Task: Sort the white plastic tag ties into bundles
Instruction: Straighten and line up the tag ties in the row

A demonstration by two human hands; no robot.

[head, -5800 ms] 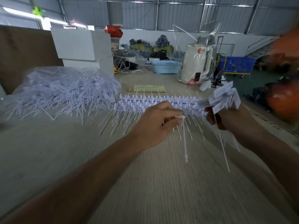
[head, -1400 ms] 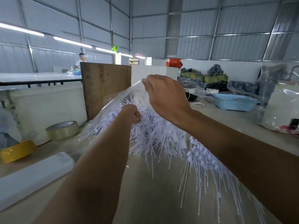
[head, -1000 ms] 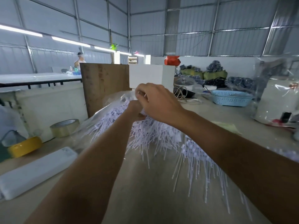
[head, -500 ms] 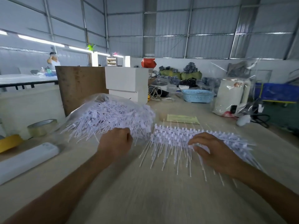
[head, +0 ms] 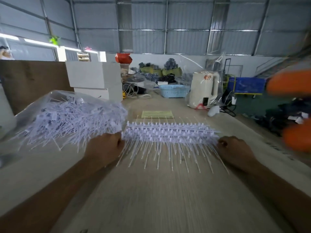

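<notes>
**Hands drop from the bag to the row of ties**

About 1 second ago both hands were up at the clear bag, working its top. Now they are down on the desk (head: 151, 199), 1 at each end of the aligned row of tag ties (head: 170, 134). The left hand (head: 105, 147) sits at the row's left end, its knuckles toward the camera, so I cannot tell whether its fingers pinch anything. The right hand (head: 235, 151) sits at the right end with fingers curled down onto the tails; whether they grip is unclear.

The row lies mid-desk, heads far, tails pointing near. The loose heap of ties in the clear bag (head: 67, 118) lies just left of it, touching the left hand's far side.

The shift suggests the bag is done with for now, and the row is about to be squeezed together or squared up into a bundle.
</notes>
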